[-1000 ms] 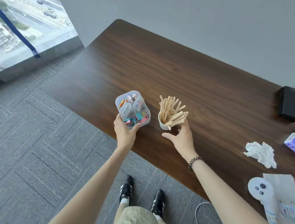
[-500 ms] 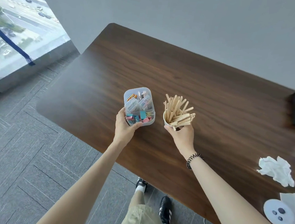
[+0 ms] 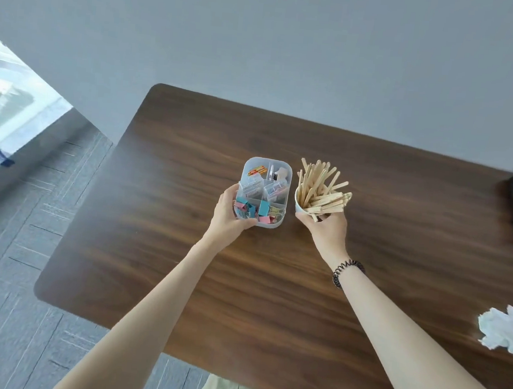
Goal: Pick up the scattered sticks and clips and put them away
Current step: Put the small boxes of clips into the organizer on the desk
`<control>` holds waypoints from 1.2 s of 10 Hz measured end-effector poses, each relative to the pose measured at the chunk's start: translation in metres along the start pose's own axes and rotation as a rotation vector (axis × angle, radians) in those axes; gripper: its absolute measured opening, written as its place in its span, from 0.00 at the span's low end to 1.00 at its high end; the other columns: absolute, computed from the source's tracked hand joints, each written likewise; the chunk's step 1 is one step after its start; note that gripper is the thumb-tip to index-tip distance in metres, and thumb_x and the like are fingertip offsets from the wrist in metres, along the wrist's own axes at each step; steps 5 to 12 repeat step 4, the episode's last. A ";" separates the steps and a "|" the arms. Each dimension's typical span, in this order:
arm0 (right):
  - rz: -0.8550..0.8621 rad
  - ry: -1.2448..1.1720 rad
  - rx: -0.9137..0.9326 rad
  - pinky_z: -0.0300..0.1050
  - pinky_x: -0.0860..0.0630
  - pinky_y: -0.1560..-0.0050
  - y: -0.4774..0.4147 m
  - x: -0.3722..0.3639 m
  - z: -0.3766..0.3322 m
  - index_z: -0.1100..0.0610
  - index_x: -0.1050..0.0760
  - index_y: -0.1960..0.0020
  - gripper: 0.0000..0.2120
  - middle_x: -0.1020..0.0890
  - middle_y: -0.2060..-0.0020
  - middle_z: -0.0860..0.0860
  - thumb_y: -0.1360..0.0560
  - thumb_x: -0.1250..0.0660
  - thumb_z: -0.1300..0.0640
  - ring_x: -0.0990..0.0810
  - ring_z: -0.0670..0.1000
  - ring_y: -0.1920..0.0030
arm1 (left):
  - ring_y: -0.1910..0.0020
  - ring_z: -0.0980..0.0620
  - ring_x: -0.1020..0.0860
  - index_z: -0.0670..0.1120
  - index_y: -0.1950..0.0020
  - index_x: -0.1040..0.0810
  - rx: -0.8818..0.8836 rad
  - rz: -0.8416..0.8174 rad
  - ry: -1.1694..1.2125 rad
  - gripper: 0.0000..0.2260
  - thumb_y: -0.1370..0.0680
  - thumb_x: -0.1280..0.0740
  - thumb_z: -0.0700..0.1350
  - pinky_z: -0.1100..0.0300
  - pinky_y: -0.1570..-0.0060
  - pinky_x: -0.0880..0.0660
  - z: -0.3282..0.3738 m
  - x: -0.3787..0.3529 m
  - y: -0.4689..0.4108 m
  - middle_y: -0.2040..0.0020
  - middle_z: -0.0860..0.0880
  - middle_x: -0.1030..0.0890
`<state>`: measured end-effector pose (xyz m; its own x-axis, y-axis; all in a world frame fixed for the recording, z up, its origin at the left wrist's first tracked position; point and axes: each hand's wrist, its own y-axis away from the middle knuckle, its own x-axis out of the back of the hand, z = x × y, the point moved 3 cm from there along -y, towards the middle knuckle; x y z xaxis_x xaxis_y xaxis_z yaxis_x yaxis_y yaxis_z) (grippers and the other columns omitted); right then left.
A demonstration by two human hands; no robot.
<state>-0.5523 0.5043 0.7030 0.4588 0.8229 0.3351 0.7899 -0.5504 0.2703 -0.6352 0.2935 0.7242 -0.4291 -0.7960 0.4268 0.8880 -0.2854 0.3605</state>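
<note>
Head view: left hand (image 3: pixel 230 215) grips the clear box (image 3: pixel 269 180) of clips (image 3: pixel 263 209). Right hand (image 3: pixel 328 231), spread a second ago, now curls round the cup (image 3: pixel 298 202) of sticks (image 3: pixel 318 184), both above the middle of the counter (image 3: pixel 182 250). Tidying looks nearly finished.

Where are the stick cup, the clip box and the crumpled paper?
White cup of wooden sticks (image 3: pixel 298 203): head view, cup's left wall.
Clear plastic box of coloured clips (image 3: pixel 272 224): head view, near wall.
Crumpled white tissue (image 3: pixel 505 331): head view, its middle.
</note>
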 end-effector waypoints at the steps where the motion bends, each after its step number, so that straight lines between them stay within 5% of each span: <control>1: 0.014 -0.004 -0.009 0.49 0.22 0.42 -0.004 0.000 -0.003 0.52 0.21 0.46 0.21 0.17 0.50 0.42 0.37 0.22 0.54 0.19 0.41 0.48 | 0.37 0.50 0.28 0.53 0.31 0.38 -0.006 -0.060 -0.018 0.34 0.30 0.24 0.42 0.55 0.41 0.24 0.005 0.005 -0.016 0.33 0.50 0.32; 4: -0.041 0.153 -0.024 0.51 0.27 0.38 0.027 0.009 -0.007 0.50 0.33 0.36 0.32 0.25 0.38 0.45 0.35 0.22 0.53 0.26 0.46 0.38 | 0.33 0.51 0.32 0.47 0.27 0.40 0.060 -0.037 -0.381 0.35 0.27 0.27 0.50 0.52 0.39 0.27 0.003 0.014 0.000 0.30 0.48 0.34; 12: -0.041 0.153 -0.024 0.51 0.27 0.38 0.027 0.009 -0.007 0.50 0.33 0.36 0.32 0.25 0.38 0.45 0.35 0.22 0.53 0.26 0.46 0.38 | 0.33 0.51 0.32 0.47 0.27 0.40 0.060 -0.037 -0.381 0.35 0.27 0.27 0.50 0.52 0.39 0.27 0.003 0.014 0.000 0.30 0.48 0.34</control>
